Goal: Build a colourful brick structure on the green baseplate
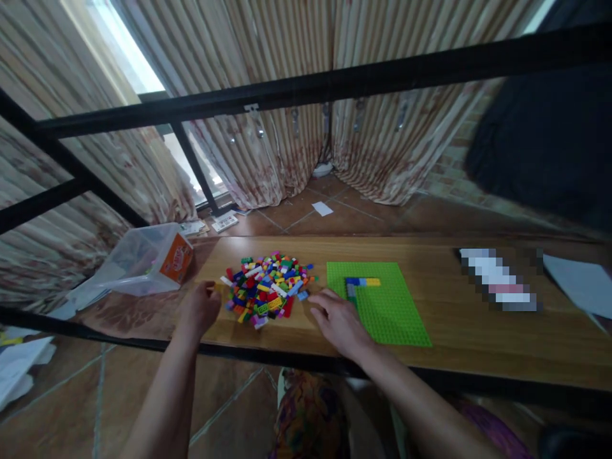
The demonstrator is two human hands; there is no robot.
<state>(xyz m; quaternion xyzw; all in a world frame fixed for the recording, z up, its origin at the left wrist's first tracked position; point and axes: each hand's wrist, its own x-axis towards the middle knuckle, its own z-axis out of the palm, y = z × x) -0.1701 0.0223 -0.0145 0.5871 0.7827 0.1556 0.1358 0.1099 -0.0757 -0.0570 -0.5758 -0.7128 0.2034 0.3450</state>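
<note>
A heap of mixed small toy bricks [268, 287] lies on the wooden table. To its right is a green studded baseplate [387, 312], where a row of blue and yellow bricks [364, 281] meets a short grey and green row [352, 292] at a corner. My left hand [203, 306] is closed at the left edge of the heap, and whatever its curled fingers hold is hidden. Over the baseplate's left edge, my right hand [339, 319] stretches its fingers toward the heap, apart from one another. Its fingertips are close to a light blue brick [303, 295]; I cannot tell whether they touch.
A clear plastic tub [143, 261] with an orange label lies tipped at the table's left end. A blurred-out object [500, 280] and a white sheet [578, 284] are at the right. A black metal bar [306, 89] crosses beyond the table, before curtains [268, 153].
</note>
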